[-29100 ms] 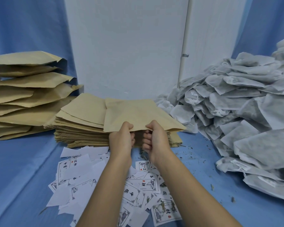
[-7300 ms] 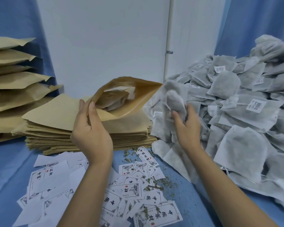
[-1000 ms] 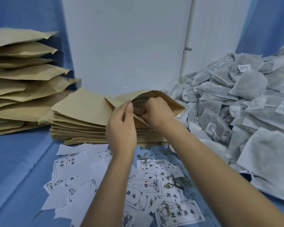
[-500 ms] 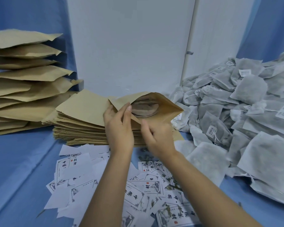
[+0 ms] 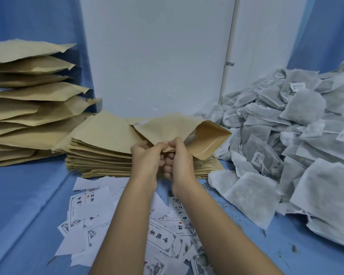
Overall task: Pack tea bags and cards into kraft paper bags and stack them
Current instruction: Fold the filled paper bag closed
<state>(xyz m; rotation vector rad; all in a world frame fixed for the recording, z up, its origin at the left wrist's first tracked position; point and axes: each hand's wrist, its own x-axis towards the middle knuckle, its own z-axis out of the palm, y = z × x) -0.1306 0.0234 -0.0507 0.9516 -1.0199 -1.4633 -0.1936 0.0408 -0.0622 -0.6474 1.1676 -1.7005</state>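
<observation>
- Kraft paper bag [image 5: 173, 129] sits just above both hands on my feed, held up over the flat pile of empty bags [image 5: 101, 149], with its near edge caught between the two hands.
- Left hand [image 5: 145, 161] and right hand [image 5: 178, 161] are bunched knuckle to knuckle with the fingers curled. Both pinch that near edge, and the paper is crumpled where they grip.
- Both forearms come up from the bottom of the view side by side, with the wrists close together.
- The bag is plain tan and puffed out, and its mouth gapes toward the right. Something pale shows just inside the opening, but I can't tell what it is.
- Heap of grey tea bags [image 5: 286, 147] fills the right side, and its near edge touches the empty pile.
- White cards [image 5: 95, 203] with black print lie scattered on the blue cloth [image 5: 24, 205] under the forearms.
- Over on the left there's a tall stack of puffy bags [image 5: 28, 100], just beside the flat pile.
</observation>
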